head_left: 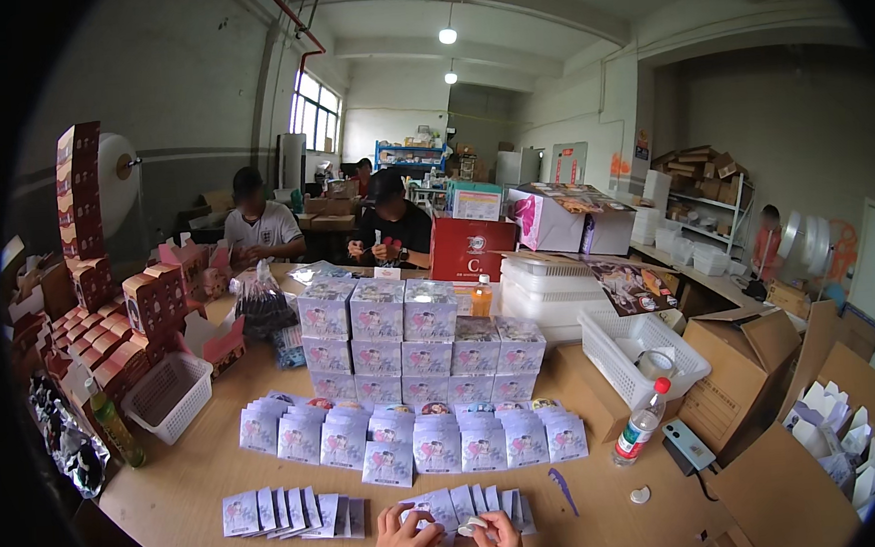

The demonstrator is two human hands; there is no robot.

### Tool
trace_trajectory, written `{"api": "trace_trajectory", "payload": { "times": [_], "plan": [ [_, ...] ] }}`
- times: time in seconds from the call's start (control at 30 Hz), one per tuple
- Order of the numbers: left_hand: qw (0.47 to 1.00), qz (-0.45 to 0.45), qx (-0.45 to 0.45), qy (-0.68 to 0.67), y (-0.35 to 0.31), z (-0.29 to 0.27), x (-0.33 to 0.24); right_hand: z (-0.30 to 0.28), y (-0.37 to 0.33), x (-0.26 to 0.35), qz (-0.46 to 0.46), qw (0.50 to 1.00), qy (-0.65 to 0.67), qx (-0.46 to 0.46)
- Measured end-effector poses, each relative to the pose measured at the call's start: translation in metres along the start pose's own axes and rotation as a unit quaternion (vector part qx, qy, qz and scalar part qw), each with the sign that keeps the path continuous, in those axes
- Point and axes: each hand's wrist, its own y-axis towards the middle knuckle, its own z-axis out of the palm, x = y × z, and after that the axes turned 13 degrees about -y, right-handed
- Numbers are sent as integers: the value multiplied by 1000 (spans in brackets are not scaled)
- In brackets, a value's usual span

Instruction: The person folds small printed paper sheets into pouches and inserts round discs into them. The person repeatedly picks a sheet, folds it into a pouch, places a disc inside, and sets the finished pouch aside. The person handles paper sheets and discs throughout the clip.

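Note:
Low in the middle of the table, my left hand (406, 542) bends its fingers over the left end of a fanned row of lilac printed packets (464, 503). Its thumb and fingertips come close together, and I cannot make out what is between them. Beside it, my right hand (499, 543) pinches a small whitish rounded piece (470, 525) in front of the same row. Another fanned row of lilac packets (280, 512) lies to the left. Beyond both rows stand several upright stacks of lilac packets (436, 444).
Lilac boxes (401, 338) form a wall behind the stacks. Right are a red-capped bottle (641, 423), a white device (689, 447), a purple strip (562, 490), a white piece (640, 496) and open cartons (744, 375). White baskets (170, 398) flank the table. Two people sit opposite.

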Motion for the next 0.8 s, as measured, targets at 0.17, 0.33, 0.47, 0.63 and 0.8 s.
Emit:
{"api": "trace_trajectory", "payload": {
  "times": [0.17, 0.33, 0.47, 0.63, 0.8],
  "plan": [
    [994, -67, 30, -81, -22, 18, 14, 11, -1, -26, 3, 997, 22, 78],
    [992, -50, 36, -107, -24, 23, 24, 9, -1, -27, -62, 992, -61, 93],
    [993, -49, 47, -97, -23, 19, 23, 9, 2, -12, 19, 998, 36, 54],
    [990, -33, 55, -128, -19, 17, 25, 10, 3, -36, -5, 998, 24, 60],
    [977, -54, 92, -182, -25, 22, 28, 1, 3, -14, 5, 997, -26, 71]
  ]
}}
